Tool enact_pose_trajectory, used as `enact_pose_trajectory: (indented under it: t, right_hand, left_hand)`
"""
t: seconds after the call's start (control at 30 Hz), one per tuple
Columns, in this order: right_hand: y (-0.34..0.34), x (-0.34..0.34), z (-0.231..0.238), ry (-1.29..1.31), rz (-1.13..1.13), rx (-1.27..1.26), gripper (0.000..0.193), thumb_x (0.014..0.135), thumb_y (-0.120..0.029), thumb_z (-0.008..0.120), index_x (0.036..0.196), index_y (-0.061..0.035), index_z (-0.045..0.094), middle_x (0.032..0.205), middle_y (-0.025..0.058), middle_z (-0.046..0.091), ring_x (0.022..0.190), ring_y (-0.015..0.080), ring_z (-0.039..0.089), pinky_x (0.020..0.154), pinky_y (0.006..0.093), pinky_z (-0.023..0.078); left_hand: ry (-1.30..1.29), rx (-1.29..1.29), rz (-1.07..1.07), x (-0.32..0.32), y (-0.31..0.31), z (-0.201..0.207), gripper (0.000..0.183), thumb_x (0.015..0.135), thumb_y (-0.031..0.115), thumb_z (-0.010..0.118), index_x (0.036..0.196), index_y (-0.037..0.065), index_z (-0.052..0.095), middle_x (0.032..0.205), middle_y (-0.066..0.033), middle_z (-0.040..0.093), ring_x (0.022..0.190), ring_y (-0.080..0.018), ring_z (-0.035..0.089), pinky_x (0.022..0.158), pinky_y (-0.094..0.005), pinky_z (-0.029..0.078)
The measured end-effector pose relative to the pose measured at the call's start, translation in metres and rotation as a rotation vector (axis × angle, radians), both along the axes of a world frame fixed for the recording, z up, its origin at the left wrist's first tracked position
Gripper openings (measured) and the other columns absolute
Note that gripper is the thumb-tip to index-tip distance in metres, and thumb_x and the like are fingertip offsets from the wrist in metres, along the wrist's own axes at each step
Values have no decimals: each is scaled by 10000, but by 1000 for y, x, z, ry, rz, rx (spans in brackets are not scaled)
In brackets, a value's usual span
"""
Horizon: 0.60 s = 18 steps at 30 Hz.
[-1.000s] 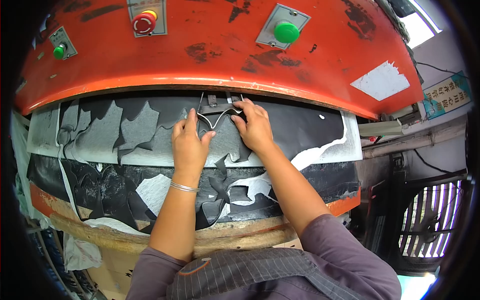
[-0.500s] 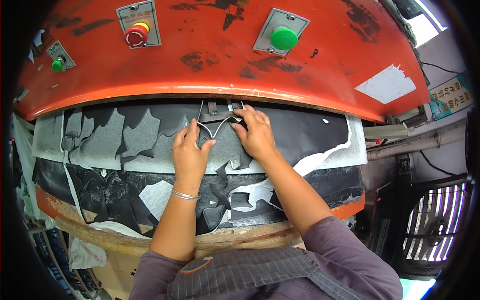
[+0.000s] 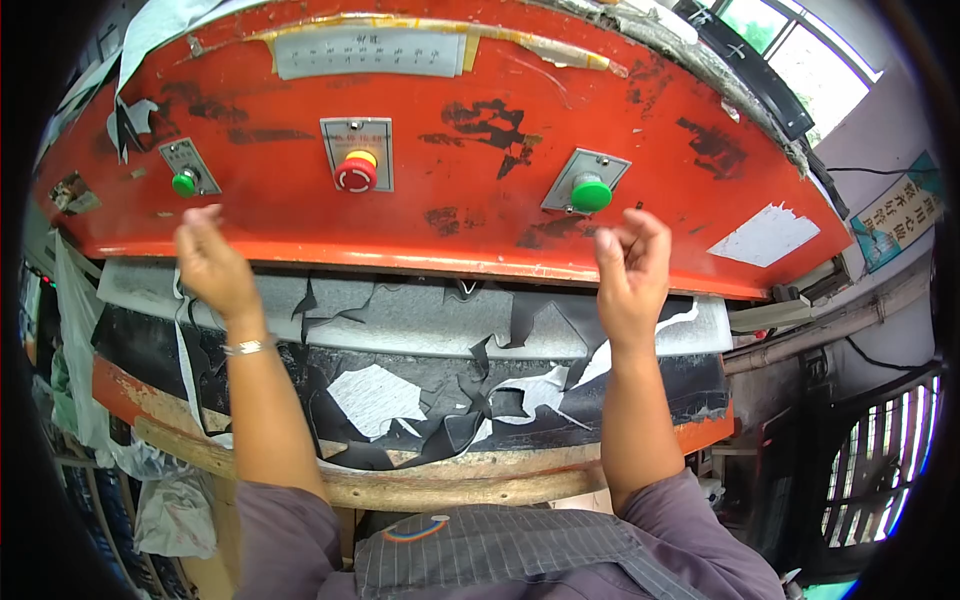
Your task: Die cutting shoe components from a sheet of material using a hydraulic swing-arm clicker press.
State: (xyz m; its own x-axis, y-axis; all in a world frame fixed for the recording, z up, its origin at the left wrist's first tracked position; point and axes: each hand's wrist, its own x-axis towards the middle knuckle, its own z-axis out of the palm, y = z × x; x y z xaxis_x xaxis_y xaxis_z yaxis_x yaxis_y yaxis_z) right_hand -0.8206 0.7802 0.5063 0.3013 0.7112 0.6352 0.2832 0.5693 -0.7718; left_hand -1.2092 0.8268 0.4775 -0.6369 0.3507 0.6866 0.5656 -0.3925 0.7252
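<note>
My left hand is raised in front of the orange machine panel, just below the small green push button and apart from it. Its fingers are loosely bent, slightly blurred, with nothing in them. Below and right of the larger green button, my right hand is held up, empty, thumb apart from the half-curled fingers. Under the panel's lower edge, the pale V-shaped tip of a metal cutting die shows; the rest is hidden. Cut black sheet material with a pale backing lies around it.
A red emergency-stop button sits between the green ones. Ragged black and white offcuts cover the lower ledge, above a worn wooden edge. A black fan stands at right; plastic bags hang at left.
Both hands have let go of the cutting die, moved apart and risen toward the green buttons. The view has tilted up; the panel's lower edge now covers most of the die.
</note>
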Motion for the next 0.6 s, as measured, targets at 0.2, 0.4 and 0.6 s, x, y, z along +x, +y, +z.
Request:
enact_pose_trajectory:
  t: [0.2, 0.4, 0.6]
  right_hand:
    - [21, -12, 38, -43, -108, -124, 269, 851, -134, 711, 968, -21, 497, 678, 26, 584, 619, 68, 499, 573, 225, 424]
    - [-103, -45, -18, -634, 232, -739, 391, 821, -385, 718, 964, -43, 594, 815, 121, 619, 744, 277, 636, 638, 380, 500]
    - [-231, -69, -52, -1065, 467, -552, 572, 670, -335, 789, 1123, -37, 608, 974, 130, 610, 954, 314, 569, 821, 393, 484]
  left_hand:
    - [368, -293, -143, -44, 6, 67, 390, 1000, 278, 464, 744, -8, 535, 722, -65, 532, 679, -159, 488, 647, -309, 399]
    - [457, -719, -586, 30, -123, 3, 272, 860, 207, 667, 654, 48, 587, 671, -124, 609, 597, -257, 571, 555, -354, 449]
    - [629, -845, -973, 100, -258, -25, 146, 808, 227, 681, 844, 89, 715, 804, -85, 656, 755, -280, 602, 687, -389, 487]
